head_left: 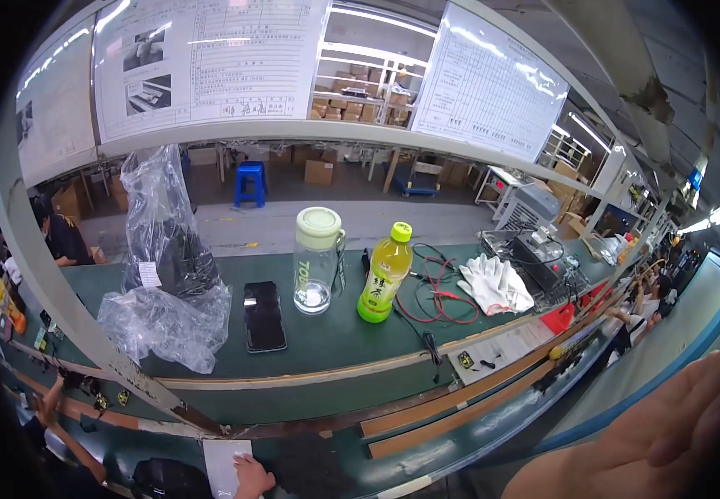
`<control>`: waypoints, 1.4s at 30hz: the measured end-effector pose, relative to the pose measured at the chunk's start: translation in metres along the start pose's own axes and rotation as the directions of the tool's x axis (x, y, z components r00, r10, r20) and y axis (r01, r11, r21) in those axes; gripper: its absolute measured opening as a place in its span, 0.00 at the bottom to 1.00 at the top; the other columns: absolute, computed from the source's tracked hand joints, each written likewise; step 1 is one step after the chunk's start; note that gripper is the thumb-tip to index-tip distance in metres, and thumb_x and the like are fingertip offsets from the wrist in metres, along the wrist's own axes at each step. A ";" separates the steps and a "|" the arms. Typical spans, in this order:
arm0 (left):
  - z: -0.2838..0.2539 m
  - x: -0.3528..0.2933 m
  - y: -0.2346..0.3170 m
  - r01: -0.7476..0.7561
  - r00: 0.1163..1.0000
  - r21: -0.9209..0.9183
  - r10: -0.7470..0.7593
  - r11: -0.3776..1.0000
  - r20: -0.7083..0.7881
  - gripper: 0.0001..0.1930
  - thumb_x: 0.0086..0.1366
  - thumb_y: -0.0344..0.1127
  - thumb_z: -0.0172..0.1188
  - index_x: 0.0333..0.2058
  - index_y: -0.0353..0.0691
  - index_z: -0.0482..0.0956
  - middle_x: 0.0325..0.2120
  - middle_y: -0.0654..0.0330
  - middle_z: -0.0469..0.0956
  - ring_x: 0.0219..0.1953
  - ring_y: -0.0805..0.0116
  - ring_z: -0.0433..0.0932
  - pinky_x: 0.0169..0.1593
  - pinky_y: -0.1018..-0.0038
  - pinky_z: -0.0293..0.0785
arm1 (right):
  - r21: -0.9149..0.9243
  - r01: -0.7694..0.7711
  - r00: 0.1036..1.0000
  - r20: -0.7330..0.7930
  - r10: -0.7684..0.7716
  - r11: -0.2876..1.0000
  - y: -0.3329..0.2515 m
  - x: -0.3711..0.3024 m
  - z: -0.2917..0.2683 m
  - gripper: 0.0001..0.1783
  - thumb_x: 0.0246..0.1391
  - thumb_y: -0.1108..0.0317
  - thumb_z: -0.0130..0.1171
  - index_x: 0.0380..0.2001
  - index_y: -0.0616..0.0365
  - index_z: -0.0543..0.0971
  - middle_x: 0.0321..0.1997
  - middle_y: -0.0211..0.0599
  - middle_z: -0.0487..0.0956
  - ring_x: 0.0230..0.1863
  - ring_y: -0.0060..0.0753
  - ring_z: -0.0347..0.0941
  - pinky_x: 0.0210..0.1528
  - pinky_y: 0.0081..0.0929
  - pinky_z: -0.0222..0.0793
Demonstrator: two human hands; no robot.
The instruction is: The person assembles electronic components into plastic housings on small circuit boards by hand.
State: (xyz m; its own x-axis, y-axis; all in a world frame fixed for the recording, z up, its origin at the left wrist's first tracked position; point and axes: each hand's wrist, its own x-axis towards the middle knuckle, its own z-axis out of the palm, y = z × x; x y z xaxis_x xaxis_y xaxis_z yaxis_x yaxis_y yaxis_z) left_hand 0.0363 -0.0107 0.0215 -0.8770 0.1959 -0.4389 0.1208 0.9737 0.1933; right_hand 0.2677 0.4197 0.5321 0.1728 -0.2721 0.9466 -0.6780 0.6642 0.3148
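Right hand (668,432): at 4 o'clock of the view, palm up, fingers spread apart and flat, grip holding nothing; nearest to it the lower wooden edge of the table (326,333). Left hand: out of view, grip state cannot be told.

Another person's hand (253,476): at 6 o'clock, resting on a white sheet of paper (222,466).

On the green table top, from 9 o'clock toward 3 o'clock:
- crumpled clear plastic bag (164,283) around a dark object, standing tall
- black phone (263,315), flat, just beside the bag
- clear bottle with pale green lid (317,259), upright, nearly empty
- yellow-green drink bottle (385,273), upright, near the clear one
- red and black cables (439,291), looped, just beside the drink bottle
- white gloves (493,284), heaped, touching the cables
- grey meter unit (539,249), beyond the gloves

At 12 o'clock: printed sheets (210,58) hung on the frame
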 end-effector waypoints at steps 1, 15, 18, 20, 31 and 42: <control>-0.004 0.005 0.005 -0.016 1.000 0.014 0.017 1.000 -0.008 0.57 0.53 0.56 0.66 0.65 0.09 0.53 0.62 0.14 0.58 0.69 0.18 0.54 0.72 0.42 0.55 | -0.026 0.002 1.000 -0.004 -0.002 1.000 0.006 0.005 0.011 0.25 0.56 0.54 0.67 0.43 0.68 0.76 0.35 0.44 0.77 0.30 0.29 0.71 0.34 0.26 0.68; 0.000 0.002 0.024 -0.003 0.997 0.043 0.006 0.999 -0.071 0.52 0.53 0.50 0.68 0.63 0.10 0.56 0.62 0.15 0.59 0.67 0.20 0.60 0.70 0.45 0.61 | -0.089 -0.216 0.973 -0.097 0.207 0.972 -0.024 -0.023 -0.047 0.22 0.57 0.57 0.65 0.42 0.67 0.76 0.34 0.43 0.77 0.30 0.28 0.71 0.35 0.26 0.67; -0.010 -0.005 0.025 0.006 0.998 0.059 -0.002 0.998 -0.060 0.52 0.54 0.50 0.68 0.63 0.11 0.57 0.62 0.16 0.59 0.67 0.21 0.60 0.69 0.45 0.61 | -0.081 -0.258 0.964 -0.095 0.250 0.963 -0.026 -0.023 -0.056 0.21 0.57 0.58 0.65 0.42 0.67 0.76 0.34 0.43 0.77 0.30 0.28 0.70 0.35 0.26 0.67; -0.015 -0.011 0.034 0.007 1.000 0.069 -0.007 0.998 -0.003 0.52 0.55 0.53 0.66 0.64 0.11 0.57 0.64 0.20 0.60 0.68 0.23 0.59 0.69 0.43 0.60 | -0.083 -0.276 0.959 -0.091 0.268 0.958 -0.032 -0.028 -0.067 0.21 0.57 0.58 0.64 0.42 0.67 0.76 0.34 0.43 0.77 0.30 0.28 0.70 0.35 0.26 0.66; -0.008 -0.006 0.021 0.015 1.000 0.138 -0.014 0.990 -0.012 0.51 0.57 0.53 0.65 0.64 0.11 0.57 0.65 0.25 0.62 0.69 0.22 0.57 0.70 0.43 0.59 | -0.111 -0.362 0.932 -0.068 0.356 0.926 -0.028 -0.019 -0.086 0.18 0.58 0.60 0.63 0.41 0.67 0.77 0.33 0.42 0.77 0.29 0.27 0.70 0.36 0.26 0.66; -0.013 -0.009 0.031 0.003 0.998 0.118 0.005 0.993 -0.062 0.49 0.57 0.50 0.65 0.63 0.10 0.58 0.64 0.24 0.62 0.68 0.20 0.59 0.69 0.41 0.60 | -0.146 -0.510 0.860 -0.072 0.505 0.848 0.004 -0.001 -0.031 0.16 0.59 0.62 0.62 0.40 0.66 0.77 0.32 0.41 0.77 0.29 0.26 0.69 0.36 0.26 0.65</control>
State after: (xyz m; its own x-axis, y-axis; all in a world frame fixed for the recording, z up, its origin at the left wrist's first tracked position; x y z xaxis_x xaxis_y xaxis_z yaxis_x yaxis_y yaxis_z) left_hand 0.0424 0.0161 0.0426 -0.9033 0.1928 -0.3832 0.1725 0.9812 0.0871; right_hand 0.2864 0.4442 0.5343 -0.1423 0.1516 0.9782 -0.5588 0.8034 -0.2058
